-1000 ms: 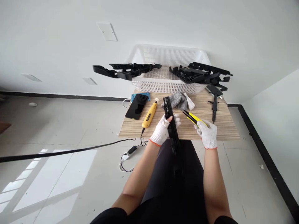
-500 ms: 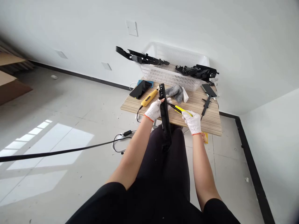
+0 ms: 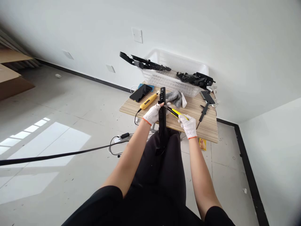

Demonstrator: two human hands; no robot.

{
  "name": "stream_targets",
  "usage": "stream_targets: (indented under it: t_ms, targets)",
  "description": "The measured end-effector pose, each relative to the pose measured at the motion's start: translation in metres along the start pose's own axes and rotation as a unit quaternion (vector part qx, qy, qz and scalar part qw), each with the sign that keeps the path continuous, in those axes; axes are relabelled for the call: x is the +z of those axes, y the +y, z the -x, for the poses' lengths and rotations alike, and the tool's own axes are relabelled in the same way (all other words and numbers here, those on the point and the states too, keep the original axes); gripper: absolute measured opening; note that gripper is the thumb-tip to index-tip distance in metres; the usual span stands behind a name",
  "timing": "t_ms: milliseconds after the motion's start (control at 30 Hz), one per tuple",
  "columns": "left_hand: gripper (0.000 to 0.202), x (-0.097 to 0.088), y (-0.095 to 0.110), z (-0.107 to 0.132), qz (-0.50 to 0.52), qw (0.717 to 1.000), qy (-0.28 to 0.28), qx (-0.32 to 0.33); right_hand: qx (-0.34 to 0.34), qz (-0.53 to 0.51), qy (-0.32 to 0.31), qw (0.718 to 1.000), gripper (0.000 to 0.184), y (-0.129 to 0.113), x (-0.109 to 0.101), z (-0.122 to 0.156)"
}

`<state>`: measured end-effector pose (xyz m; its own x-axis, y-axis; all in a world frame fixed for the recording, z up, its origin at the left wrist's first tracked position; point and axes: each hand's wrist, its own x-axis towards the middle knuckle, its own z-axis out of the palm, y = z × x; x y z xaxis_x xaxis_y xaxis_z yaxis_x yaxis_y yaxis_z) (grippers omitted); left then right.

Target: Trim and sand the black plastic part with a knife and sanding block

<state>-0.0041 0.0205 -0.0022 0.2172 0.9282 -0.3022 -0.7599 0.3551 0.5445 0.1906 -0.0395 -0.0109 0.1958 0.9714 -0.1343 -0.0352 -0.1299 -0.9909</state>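
Observation:
Both my hands wear white knit gloves. My left hand (image 3: 151, 114) is closed round a long black plastic part (image 3: 161, 119) that stands upright, its lower end resting on my lap. My right hand (image 3: 187, 125) grips a yellow utility knife (image 3: 176, 112), whose blade points left and touches the black part near my left fingers. Both hands are held over the near edge of a small wooden table (image 3: 188, 121).
On the table lie a yellow rotary tool (image 3: 148, 101), a black phone (image 3: 140, 92), a grey cloth (image 3: 175, 96) and a black caliper (image 3: 203, 110). A white basket (image 3: 174, 83) at the back has black plastic parts (image 3: 143, 62) laid across its rim. A cable (image 3: 56, 154) crosses the floor at left.
The view has pulled back and tilted, so the table looks smaller and farther. The knife blade has come left against the black part, which now stands more upright.

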Motion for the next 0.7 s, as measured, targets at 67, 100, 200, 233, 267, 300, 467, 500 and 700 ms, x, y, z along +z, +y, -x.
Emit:
stream_targets:
  t_ms: [67, 100, 200, 233, 267, 300, 467, 500, 700]
  targets:
    - [0.034, 0.000, -0.001, 0.000, -0.006, 1.000, 0.003, -0.003, -0.004, -0.005, 0.010, 1.000, 0.054, 0.002, 0.005, -0.004]
    - [0.034, 0.000, -0.001, 0.000, -0.008, 1.000, 0.004, -0.003, -0.005, -0.008, 0.015, 1.000, 0.054, 0.003, 0.007, -0.006]
    - [0.035, -0.001, -0.001, 0.001, -0.008, 1.000, 0.000, -0.011, -0.005, -0.018, 0.029, 0.999, 0.054, 0.005, 0.009, -0.007]
    - [0.036, -0.001, 0.000, 0.003, -0.009, 1.000, -0.003, -0.016, -0.005, -0.021, 0.032, 0.999, 0.054, 0.005, 0.009, -0.006]
    - [0.037, -0.001, 0.001, 0.004, -0.011, 1.000, -0.006, -0.020, -0.004, -0.023, 0.035, 0.999, 0.053, 0.006, 0.009, -0.005]
    - [0.037, 0.000, 0.002, 0.006, -0.015, 1.000, -0.010, -0.023, -0.004, -0.024, 0.037, 0.999, 0.052, 0.006, 0.008, -0.004]
    - [0.037, 0.005, 0.006, 0.014, -0.020, 0.999, -0.016, -0.037, -0.008, -0.016, 0.041, 0.999, 0.049, 0.007, 0.006, -0.001]
    - [0.037, 0.005, 0.006, 0.015, -0.016, 0.999, -0.015, -0.039, -0.009, -0.013, 0.040, 0.999, 0.050, 0.008, 0.005, -0.001]
    - [0.043, 0.009, 0.005, 0.016, 0.002, 0.999, -0.010, -0.047, -0.018, 0.005, 0.034, 0.999, 0.052, 0.009, 0.005, 0.000]
